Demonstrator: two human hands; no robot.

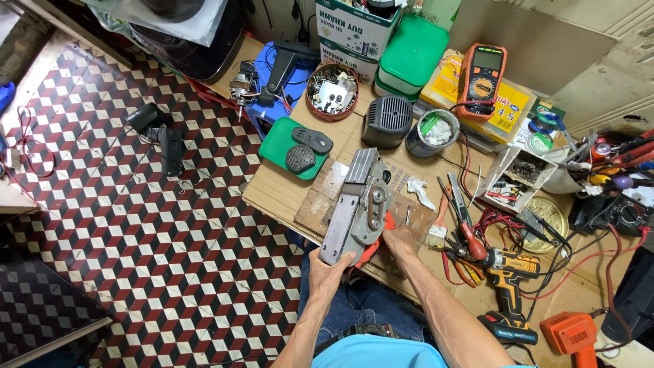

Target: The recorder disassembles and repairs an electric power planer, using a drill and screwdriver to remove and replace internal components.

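Note:
A grey metal power tool body (357, 204), long with a flat sole plate and an oval side plate, stands tilted on a worn wooden board (320, 204) at the bench's front edge. My left hand (330, 269) grips its near lower end. My right hand (398, 238) holds its right side, where an orange part (389, 221) shows beneath. A small screw or pin (408, 215) lies on the board just right of the tool.
On the bench: a green lid (279, 146) with black parts, a tin of screws (332, 90), a grey vented cover (387, 121), a multimeter (481, 73), a paintbrush (438, 225), screwdrivers, a yellow cordless drill (507, 286), red wires. A patterned tiled floor (150, 218) lies left.

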